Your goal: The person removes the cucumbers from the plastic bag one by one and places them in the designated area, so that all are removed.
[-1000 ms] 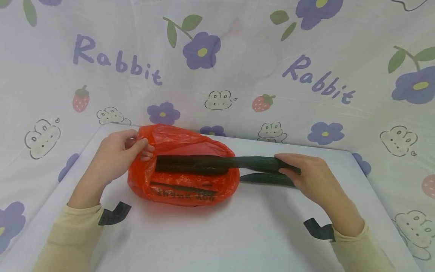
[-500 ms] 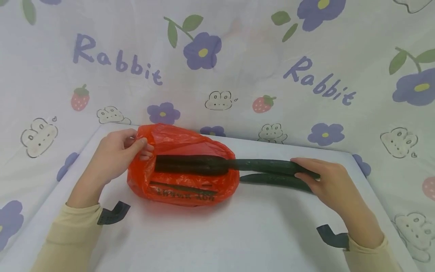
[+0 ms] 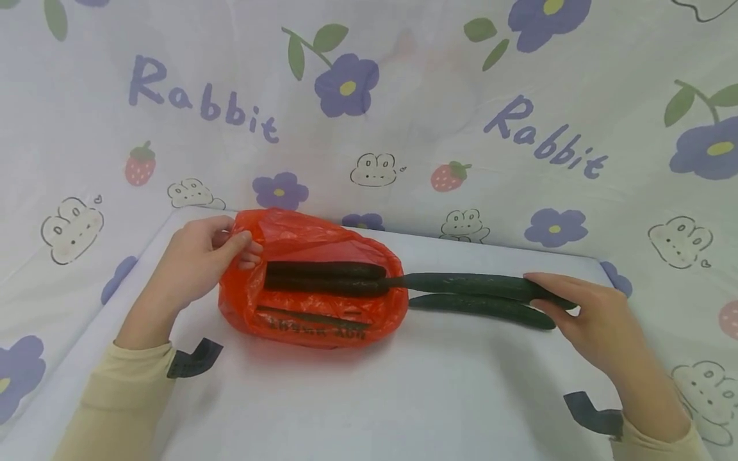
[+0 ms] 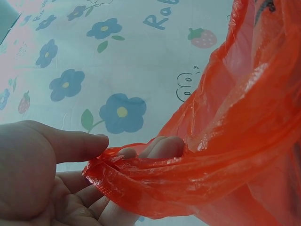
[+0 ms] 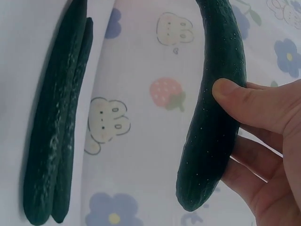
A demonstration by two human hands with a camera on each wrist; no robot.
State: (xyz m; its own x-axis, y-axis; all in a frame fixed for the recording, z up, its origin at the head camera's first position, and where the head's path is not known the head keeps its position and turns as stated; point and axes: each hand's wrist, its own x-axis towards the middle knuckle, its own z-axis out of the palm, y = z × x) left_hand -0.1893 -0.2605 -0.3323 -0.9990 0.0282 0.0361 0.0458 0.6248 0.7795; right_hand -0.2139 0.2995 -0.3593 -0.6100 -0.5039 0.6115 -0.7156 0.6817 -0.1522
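An orange-red plastic bag [image 3: 311,320] lies on the white table [image 3: 403,397] with its mouth to the right. My left hand [image 3: 239,246] pinches the bag's left rim between thumb and fingers, and the left wrist view shows that rim [image 4: 117,162] up close. My right hand [image 3: 548,298] grips the right end of a long dark green cucumber [image 3: 473,283], thumb on top [image 5: 235,96]; its left tip is at the bag's mouth. A second cucumber [image 3: 478,307] lies on the table just in front of it, also seen in the right wrist view [image 5: 49,141]. Dark cucumber shapes [image 3: 323,269] show through the bag.
A printed cloth [image 3: 403,128] with rabbits, flowers and strawberries hangs behind the table and drapes down both sides. The table's far edge runs close behind the bag. Black straps [image 3: 193,358] sit at both wrists.
My right hand has moved right with the cucumber, drawing it out of the bag's mouth. The left hand and the bag have stayed put.
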